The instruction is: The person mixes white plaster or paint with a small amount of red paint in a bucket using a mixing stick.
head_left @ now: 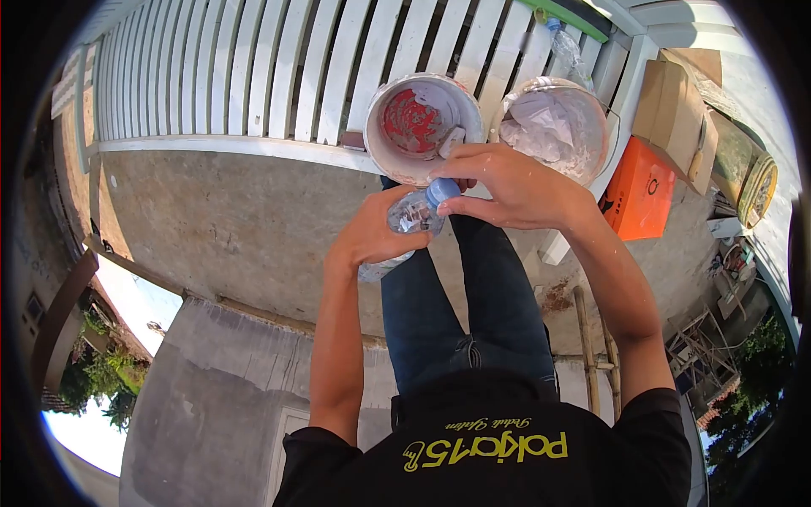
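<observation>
A clear plastic bottle point(412, 213) with a blue cap point(440, 192) is tilted in front of my legs. My left hand point(372, 226) wraps around the bottle's body, and its lower end shows beneath my palm. At the neck, my right hand point(503, 188) has its thumb and bent fingers closed around the blue cap. Some of those fingertips are hidden behind it. Just beyond my hands stands a white bucket point(376, 127), its inside bottom stained red. To its right is a second bucket point(598, 139) holding crumpled whitish plastic point(541, 127).
White slats point(228, 68) form a bench-like surface behind the buckets. Another clear bottle point(570, 55) lies at the upper right. An orange box point(639, 193), a cardboard box point(672, 110) and a yellow-rimmed container point(756, 196) stand on the right. Bamboo poles point(585, 338) are beside my right leg.
</observation>
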Available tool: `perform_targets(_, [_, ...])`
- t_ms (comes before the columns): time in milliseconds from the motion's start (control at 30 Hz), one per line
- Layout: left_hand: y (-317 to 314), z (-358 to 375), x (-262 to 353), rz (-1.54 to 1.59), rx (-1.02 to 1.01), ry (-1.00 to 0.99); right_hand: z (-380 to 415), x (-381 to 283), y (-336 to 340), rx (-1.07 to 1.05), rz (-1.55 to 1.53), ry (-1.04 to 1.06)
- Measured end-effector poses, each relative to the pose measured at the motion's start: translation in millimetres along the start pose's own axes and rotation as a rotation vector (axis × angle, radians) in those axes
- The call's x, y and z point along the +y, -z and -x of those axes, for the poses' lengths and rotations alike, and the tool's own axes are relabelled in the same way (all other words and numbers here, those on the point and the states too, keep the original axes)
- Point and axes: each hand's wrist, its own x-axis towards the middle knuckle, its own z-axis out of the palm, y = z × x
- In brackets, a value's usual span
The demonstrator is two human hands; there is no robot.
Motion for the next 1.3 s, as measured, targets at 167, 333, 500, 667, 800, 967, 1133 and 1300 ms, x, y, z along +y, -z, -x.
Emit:
perform_targets(167, [0.0, -9.7, -4.6, -0.024, -0.027, 0.016, 5.0, 22.3, -2.3, 0.127, -0.169, 0.178])
perform_targets(333, [0.7, -17.6, 1.3, 0.004, -0.067, 0.055, 11.4, 28.6, -4.2, 0.181, -0.275, 0.149])
perform_targets(500, [-4.5, -25.3, 0.4, 0.015, -0.073, 0.07, 13.4, 38.9, -11.7, 0.213, -0.297, 0.074])
perform_targets(667, [-2.2, -30.6, -10.5, 0.027, -0.036, 0.086, 11.0, 40.9, -16.7, 0.423, -0.425, 0.094])
perform_targets(800, [0.0, -32.5, -2.8, 0.061, -0.009, 0.11, 19.4, 51.4, -19.8, 0.618, -0.65, 0.023])
perform_targets(967, [4.0, -37.4, 4.6, 0.044, 0.022, 0.145, 29.9, 74.2, -48.7, 0.765, -0.861, -0.124])
perform_targets(1133, [4.1, -43.3, 2.9, 0.053, 0.052, 0.139, 47.7, 85.9, -75.3, 0.769, -0.911, -0.206])
perform_targets(1300, [2.3, -46.7, 2.3, 0.07, 0.08, 0.124, 57.7, 91.5, -88.1, 0.768, -0.927, -0.297])
